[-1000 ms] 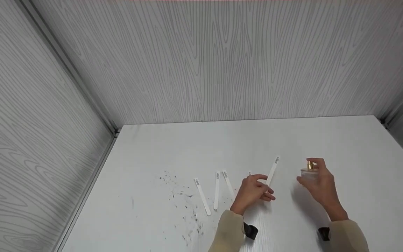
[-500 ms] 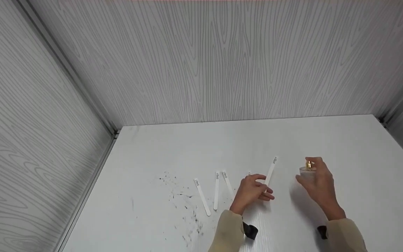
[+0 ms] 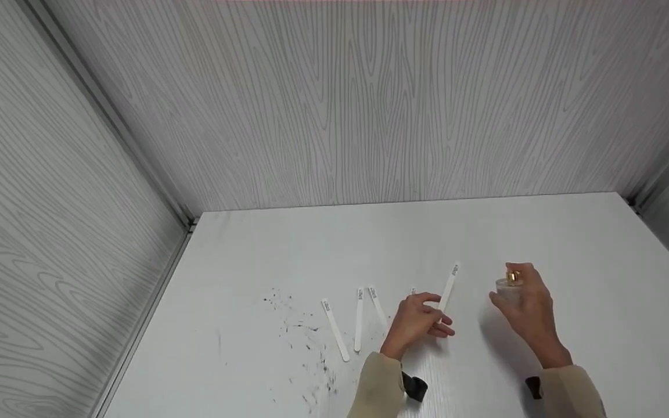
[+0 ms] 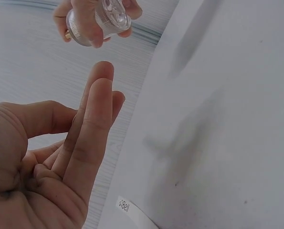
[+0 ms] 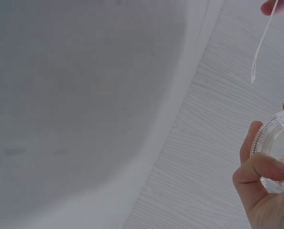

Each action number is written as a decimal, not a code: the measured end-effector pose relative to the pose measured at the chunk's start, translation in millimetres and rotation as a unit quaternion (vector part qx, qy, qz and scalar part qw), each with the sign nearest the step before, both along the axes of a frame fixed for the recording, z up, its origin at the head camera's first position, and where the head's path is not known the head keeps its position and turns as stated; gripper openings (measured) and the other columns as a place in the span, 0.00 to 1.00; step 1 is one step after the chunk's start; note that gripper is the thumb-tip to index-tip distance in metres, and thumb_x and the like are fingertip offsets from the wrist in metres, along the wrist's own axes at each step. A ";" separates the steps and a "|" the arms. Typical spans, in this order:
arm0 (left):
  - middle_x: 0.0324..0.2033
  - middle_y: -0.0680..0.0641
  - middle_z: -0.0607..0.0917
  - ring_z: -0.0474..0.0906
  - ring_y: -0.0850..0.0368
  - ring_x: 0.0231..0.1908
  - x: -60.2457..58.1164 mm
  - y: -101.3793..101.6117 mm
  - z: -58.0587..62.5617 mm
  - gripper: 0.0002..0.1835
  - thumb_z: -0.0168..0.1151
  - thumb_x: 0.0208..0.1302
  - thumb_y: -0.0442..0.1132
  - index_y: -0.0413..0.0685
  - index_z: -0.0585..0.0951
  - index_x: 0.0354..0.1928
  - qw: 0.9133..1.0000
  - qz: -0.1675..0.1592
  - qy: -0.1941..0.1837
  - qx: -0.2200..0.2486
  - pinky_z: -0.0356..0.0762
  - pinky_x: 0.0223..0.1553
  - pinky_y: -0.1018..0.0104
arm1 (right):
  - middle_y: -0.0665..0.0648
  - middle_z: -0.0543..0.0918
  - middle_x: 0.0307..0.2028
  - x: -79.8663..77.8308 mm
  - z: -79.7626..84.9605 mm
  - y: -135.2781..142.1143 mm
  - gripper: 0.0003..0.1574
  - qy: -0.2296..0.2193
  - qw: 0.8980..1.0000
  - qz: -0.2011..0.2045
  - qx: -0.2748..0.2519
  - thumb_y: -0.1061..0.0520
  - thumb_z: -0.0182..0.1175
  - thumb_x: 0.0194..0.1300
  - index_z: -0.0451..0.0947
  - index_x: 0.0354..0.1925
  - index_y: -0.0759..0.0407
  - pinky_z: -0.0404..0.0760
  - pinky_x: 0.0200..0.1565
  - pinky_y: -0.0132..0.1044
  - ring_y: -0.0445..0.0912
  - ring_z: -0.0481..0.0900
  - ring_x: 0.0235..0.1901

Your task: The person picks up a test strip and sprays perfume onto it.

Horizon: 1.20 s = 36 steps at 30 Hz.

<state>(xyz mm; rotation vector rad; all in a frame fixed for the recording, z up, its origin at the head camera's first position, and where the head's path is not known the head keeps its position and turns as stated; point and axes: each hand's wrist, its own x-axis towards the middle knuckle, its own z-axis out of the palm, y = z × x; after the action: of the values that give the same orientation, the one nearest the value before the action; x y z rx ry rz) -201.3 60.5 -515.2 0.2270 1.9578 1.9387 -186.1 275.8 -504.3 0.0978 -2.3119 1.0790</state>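
My left hand (image 3: 418,321) pinches a white paper scent strip (image 3: 448,287) between thumb and fingers, its printed end pointing up and away. To the right, my right hand (image 3: 531,305) grips a clear glass perfume bottle (image 3: 507,292) with a gold spray pump (image 3: 512,276). One finger lies on top of the pump, and the nozzle side faces the strip. In the right wrist view the bottle's ribbed round glass base (image 5: 270,138) shows, with the strip (image 5: 258,55) apart from it. Fingers hide the held strip in the left wrist view.
Several more strips lie on the white table (image 3: 265,244) left of my left hand, among them one strip (image 3: 335,330) and another strip (image 3: 359,319). One is mostly hidden behind that hand. Dark specks (image 3: 323,366) mark the tabletop. Wood-grain panels (image 3: 334,104) stand around it.
The finger on the pump has pressed slightly lower, and the bottle has shifted a little left. The left hand with its strip has hardly moved.
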 end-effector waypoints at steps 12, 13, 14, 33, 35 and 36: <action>0.28 0.43 0.88 0.89 0.46 0.28 0.7 -1.2 -0.3 0.20 0.58 0.65 0.23 0.31 0.76 0.60 1.000 0.003 0.002 -0.015 0.86 0.30 0.64 | 0.76 0.77 0.49 0.3 -2.9 0.1 0.33 0.003 1.000 0.002 -0.002 0.75 0.69 0.50 0.70 0.55 0.75 0.72 0.46 0.65 0.68 0.76 0.48; 0.28 0.42 0.88 0.89 0.46 0.28 0.7 -1.1 -0.2 0.20 0.58 0.65 0.23 0.31 0.76 0.60 1.000 0.003 0.001 -0.014 0.86 0.30 0.64 | 0.76 0.76 0.49 0.2 -3.3 -0.1 0.33 0.008 1.000 0.000 -0.001 0.76 0.69 0.50 0.70 0.54 0.75 0.72 0.45 0.66 0.68 0.76 0.47; 0.28 0.42 0.88 0.89 0.46 0.28 0.8 -1.0 -0.1 0.20 0.58 0.65 0.23 0.31 0.76 0.60 1.000 0.003 0.001 -0.015 0.86 0.30 0.64 | 0.76 0.76 0.48 0.0 -3.5 -0.3 0.32 0.015 1.000 -0.003 0.005 0.76 0.69 0.50 0.71 0.54 0.75 0.72 0.45 0.66 0.68 0.76 0.47; 0.30 0.39 0.88 0.89 0.43 0.30 1.2 -2.8 -0.3 0.21 0.55 0.67 0.22 0.29 0.75 0.62 1.000 -0.014 0.013 -0.003 0.87 0.32 0.62 | 0.75 0.76 0.47 0.4 -1.1 -4.7 0.33 0.055 0.998 -0.011 0.000 0.78 0.69 0.48 0.70 0.53 0.75 0.72 0.46 0.67 0.67 0.76 0.48; 0.30 0.39 0.88 0.89 0.43 0.30 0.6 -2.6 -1.1 0.20 0.55 0.67 0.22 0.29 0.75 0.61 1.000 -0.015 0.014 -0.004 0.87 0.32 0.62 | 0.75 0.76 0.47 1.4 -0.4 -4.7 0.33 0.057 0.998 -0.010 0.006 0.78 0.69 0.48 0.70 0.54 0.75 0.72 0.45 0.67 0.67 0.76 0.48; 0.30 0.40 0.88 0.89 0.43 0.30 0.4 -2.6 -1.5 0.20 0.56 0.67 0.22 0.29 0.75 0.61 1.000 -0.015 0.013 -0.005 0.87 0.32 0.62 | 0.75 0.76 0.47 2.0 -0.2 -4.7 0.34 0.058 0.998 -0.010 0.009 0.79 0.69 0.47 0.70 0.54 0.75 0.73 0.45 0.68 0.67 0.76 0.48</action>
<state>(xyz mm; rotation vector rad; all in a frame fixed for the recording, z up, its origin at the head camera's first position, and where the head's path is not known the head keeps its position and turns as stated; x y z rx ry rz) -200.9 57.9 -516.7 0.2790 1.9685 1.9172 -184.1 271.1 -504.5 0.1413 -2.2151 1.0159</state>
